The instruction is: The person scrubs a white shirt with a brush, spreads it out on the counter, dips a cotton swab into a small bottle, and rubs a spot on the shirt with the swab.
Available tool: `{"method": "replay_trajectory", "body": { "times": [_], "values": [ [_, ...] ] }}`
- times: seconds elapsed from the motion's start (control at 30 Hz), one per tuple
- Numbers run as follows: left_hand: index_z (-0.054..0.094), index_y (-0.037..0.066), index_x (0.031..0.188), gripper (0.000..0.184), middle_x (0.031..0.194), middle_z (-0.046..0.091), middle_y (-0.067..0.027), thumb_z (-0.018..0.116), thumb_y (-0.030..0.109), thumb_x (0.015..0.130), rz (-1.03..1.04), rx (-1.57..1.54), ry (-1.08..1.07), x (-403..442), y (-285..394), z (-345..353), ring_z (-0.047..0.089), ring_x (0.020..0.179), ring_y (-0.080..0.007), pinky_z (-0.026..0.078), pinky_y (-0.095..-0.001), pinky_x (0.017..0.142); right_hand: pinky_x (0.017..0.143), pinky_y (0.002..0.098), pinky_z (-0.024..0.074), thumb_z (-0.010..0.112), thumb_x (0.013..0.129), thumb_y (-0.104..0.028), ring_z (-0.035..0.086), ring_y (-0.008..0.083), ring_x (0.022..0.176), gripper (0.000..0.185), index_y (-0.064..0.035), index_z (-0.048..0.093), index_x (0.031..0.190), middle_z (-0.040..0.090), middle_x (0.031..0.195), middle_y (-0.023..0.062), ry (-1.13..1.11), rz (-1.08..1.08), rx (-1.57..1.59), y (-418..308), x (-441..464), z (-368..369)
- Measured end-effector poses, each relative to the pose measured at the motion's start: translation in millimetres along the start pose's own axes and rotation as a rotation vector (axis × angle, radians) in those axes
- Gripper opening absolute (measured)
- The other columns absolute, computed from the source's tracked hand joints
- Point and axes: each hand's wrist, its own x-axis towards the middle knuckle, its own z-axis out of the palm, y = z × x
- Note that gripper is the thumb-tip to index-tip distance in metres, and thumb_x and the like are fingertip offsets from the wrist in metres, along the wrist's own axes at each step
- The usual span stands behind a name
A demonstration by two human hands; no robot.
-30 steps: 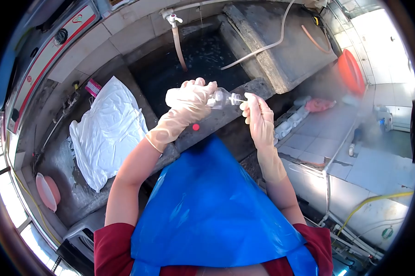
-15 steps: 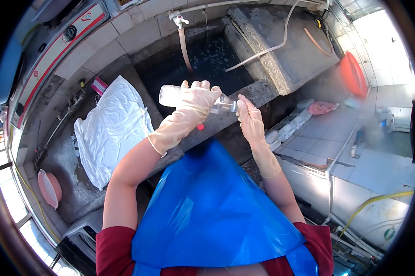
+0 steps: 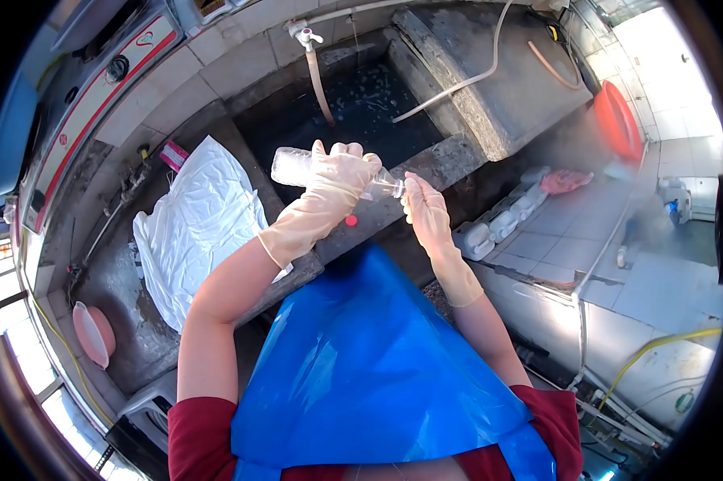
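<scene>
My left hand (image 3: 339, 178), in a pale rubber glove, is wrapped round a clear plastic bottle (image 3: 291, 167). The bottle lies nearly level, its uncapped mouth toward the right. Gloved as well, my right hand (image 3: 427, 210) is right at the bottle's mouth with curled fingers; whether anything is in them is hidden. Below the bottle, a small red cap (image 3: 352, 220) rests on the edge of the concrete ledge. A white cloth or plastic sheet (image 3: 205, 228) is spread on the counter to the left.
A dark water-filled basin (image 3: 361, 96) lies beyond my hands, with a tap (image 3: 307, 37) and hoses over it. White jugs (image 3: 506, 223) line the right side, near a red basin (image 3: 616, 116). A pink bowl (image 3: 94, 335) leans at left. Steam drifts at right.
My right hand has shifted slightly left and down, its fingers curling in closer at the bottle's mouth. The bottle has moved a little left, still in my left hand.
</scene>
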Motion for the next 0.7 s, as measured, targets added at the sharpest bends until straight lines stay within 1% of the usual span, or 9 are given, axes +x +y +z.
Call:
{"method": "replay_trajectory", "body": {
  "times": [0.17,0.23,0.27,0.33,0.4,0.43,0.53,0.6,0.7],
  "values": [
    [0.057,0.014,0.133,0.05,0.118,0.06,-0.0137,0.071,0.01,0.085,0.01,-0.016,0.005,4,1,10,0.06,0.117,-0.0344,0.037,-0.0572,0.112,0.066,0.0265,0.0476,0.057,0.105,-0.03,0.058,0.0093,0.072,0.04,0.0004,0.063,0.13,0.064,0.085,0.0007,0.028,-0.028,-0.091,2,2,-6],
    [0.057,0.015,0.133,0.05,0.118,0.06,-0.0134,0.07,0.009,0.085,0.018,-0.021,0.021,9,1,26,0.06,0.117,-0.0342,0.037,-0.0549,0.112,0.071,0.034,0.0518,0.057,0.104,-0.028,0.067,0.0207,0.077,0.04,0.0016,0.063,0.13,0.07,0.09,0.0075,0.118,-0.089,-0.38,-4,-2,-10],
    [0.059,0.015,0.132,0.047,0.116,0.06,-0.0136,0.069,0.01,0.085,0.028,-0.098,0.059,12,0,37,0.06,0.116,-0.0333,0.038,-0.0526,0.11,0.071,0.034,0.0518,0.057,0.104,-0.028,0.067,0.0207,0.077,0.04,0.0016,0.063,0.13,0.07,0.09,0.0075,0.124,-0.083,-0.38,-2,-2,-12],
    [0.061,0.014,0.13,0.045,0.114,0.061,-0.0138,0.068,0.011,0.086,0.042,-0.18,0.091,19,4,55,0.06,0.115,-0.0324,0.039,-0.0502,0.108,0.077,0.0408,0.0543,0.058,0.102,-0.027,0.07,0.0328,0.087,0.038,0.0009,0.065,0.127,0.073,0.096,0.0167,0.204,-0.477,-0.67,3,-2,-20],
    [0.065,0.013,0.125,0.04,0.108,0.063,-0.0144,0.068,0.016,0.086,-0.013,-0.479,0.106,28,13,68,0.061,0.108,-0.0311,0.042,-0.0425,0.103,0.078,0.0419,0.0548,0.058,0.102,-0.027,0.07,0.0347,0.088,0.036,0.0005,0.066,0.124,0.072,0.097,0.0181,0.19,-0.531,-0.738,-9,-8,-26],
    [0.066,0.01,0.122,0.041,0.108,0.064,-0.0163,0.073,0.021,0.083,-0.065,-0.685,-0.034,37,15,73,0.063,0.104,-0.033,0.046,-0.0392,0.098,0.079,0.0429,0.0552,0.058,0.102,-0.027,0.07,0.0367,0.089,0.035,0.0001,0.067,0.121,0.072,0.098,0.0195,0.175,-0.595,-0.804,-13,-9,-29],
    [0.061,0.011,0.128,0.051,0.116,0.064,-0.0153,0.079,0.018,0.08,0.016,-0.891,0.172,47,25,109,0.061,0.114,-0.0336,0.046,-0.0434,0.102,0.079,0.0433,0.0554,0.059,0.101,-0.027,0.07,0.0376,0.087,0.03,-0.002,0.069,0.114,0.072,0.097,0.019,0.189,-0.556,-0.907,-8,-9,-37],
    [0.059,0.009,0.13,0.062,0.124,0.063,-0.0157,0.085,0.019,0.074,0.028,-1.004,0.149,61,31,135,0.06,0.117,-0.0342,0.049,-0.0404,0.1,0.079,0.044,0.0552,0.057,0.102,-0.028,0.07,0.0381,0.086,0.029,-0.0033,0.069,0.111,0.072,0.097,0.018,0.181,-0.536,-0.92,-1,-3,-41],
    [0.053,0.01,0.136,0.075,0.122,0.063,-0.0096,0.089,0.015,0.07,-0.017,-1.216,0.134,85,45,179,0.061,0.117,-0.0212,0.049,-0.0339,0.101,0.079,0.0452,0.0548,0.052,0.104,-0.031,0.069,0.0383,0.086,0.03,-0.0053,0.069,0.105,0.072,0.096,0.0169,0.123,-0.456,-0.941,4,12,-46]
  ]
}}
